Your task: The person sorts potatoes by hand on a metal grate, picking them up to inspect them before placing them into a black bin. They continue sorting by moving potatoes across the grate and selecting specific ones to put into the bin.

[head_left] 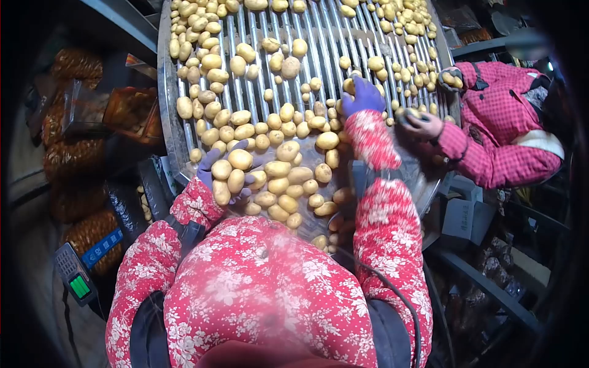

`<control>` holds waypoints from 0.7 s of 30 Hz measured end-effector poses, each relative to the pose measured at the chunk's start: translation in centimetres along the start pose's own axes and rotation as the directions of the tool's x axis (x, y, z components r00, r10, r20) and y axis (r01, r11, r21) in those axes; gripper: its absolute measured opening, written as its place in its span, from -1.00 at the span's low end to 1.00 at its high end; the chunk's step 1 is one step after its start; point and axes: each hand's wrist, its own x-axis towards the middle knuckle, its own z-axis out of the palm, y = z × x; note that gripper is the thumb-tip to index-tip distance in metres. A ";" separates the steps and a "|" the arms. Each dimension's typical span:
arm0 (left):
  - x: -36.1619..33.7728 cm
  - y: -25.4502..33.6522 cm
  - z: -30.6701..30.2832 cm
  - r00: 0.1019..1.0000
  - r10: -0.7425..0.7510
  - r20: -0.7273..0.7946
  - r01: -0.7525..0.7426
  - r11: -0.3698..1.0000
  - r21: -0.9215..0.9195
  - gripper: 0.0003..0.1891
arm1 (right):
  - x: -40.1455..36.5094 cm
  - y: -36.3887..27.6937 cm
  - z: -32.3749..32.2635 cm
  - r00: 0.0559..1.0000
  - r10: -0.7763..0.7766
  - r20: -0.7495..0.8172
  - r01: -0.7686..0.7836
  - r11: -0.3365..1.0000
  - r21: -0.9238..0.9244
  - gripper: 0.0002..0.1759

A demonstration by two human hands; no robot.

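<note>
Head view: a metal roller bed (pixel 313 37) fills twelve o'clock, potatoes (pixel 288 151) strewn over it and heaped at its near end, around the centre. Toward half past two, a co-worker (pixel 498 119) in a checked jacket holds some too. Right of twelve, near one o'clock, the gloved right hand (pixel 367 98) reaches over the rollers, fingers bent beside a potato (pixel 348 86); whether it grips, I cannot tell. Near nine, the gloved left hand (pixel 207 167) curls around a small cluster. They should handle firm, lightish and smooth, prone to roll or bruise; best held around the middle.
</note>
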 end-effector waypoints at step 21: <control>-2.3 1.2 0.3 0.927 0.316 0.205 -0.356 0.912 0.202 -0.38 | -16.8 -19.4 -3.4 0.848 -0.274 0.454 -0.236 0.573 0.785 -0.36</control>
